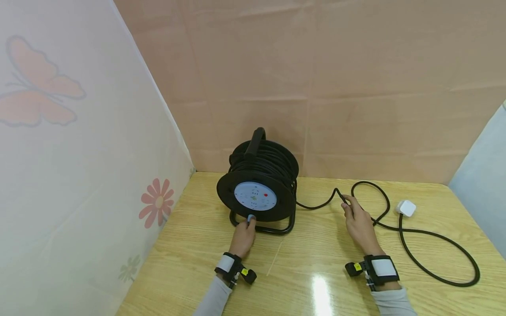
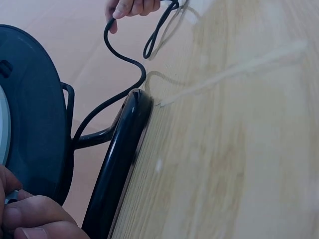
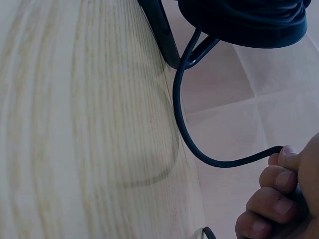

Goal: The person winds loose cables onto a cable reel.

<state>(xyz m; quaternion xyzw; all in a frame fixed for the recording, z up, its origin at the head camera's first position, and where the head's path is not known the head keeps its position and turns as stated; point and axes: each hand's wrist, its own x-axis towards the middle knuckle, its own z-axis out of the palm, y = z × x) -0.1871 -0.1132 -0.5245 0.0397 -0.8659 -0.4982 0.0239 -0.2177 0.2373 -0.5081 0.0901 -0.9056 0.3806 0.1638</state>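
A black cable reel (image 1: 258,175) with a pale blue socket plate (image 1: 254,196) stands upright on its tube stand (image 1: 282,229) on the wooden table (image 1: 308,267). My left hand (image 1: 247,224) grips the small blue knob (image 1: 251,218) at the bottom of the reel's front flange; its curled fingers (image 2: 35,219) show beside the flange (image 2: 35,124). My right hand (image 1: 348,207) pinches the black cable (image 1: 322,205) a short way right of the reel, fingers (image 3: 274,191) curled round the cable (image 3: 199,149). The cable loops on to a white plug (image 1: 406,207).
Loose cable (image 1: 442,252) lies in wide loops over the right half of the table. A flowered curtain (image 1: 79,175) closes the left side and a pink backdrop (image 1: 316,87) stands behind the reel. The stand tube (image 2: 119,164) rests on the tabletop.
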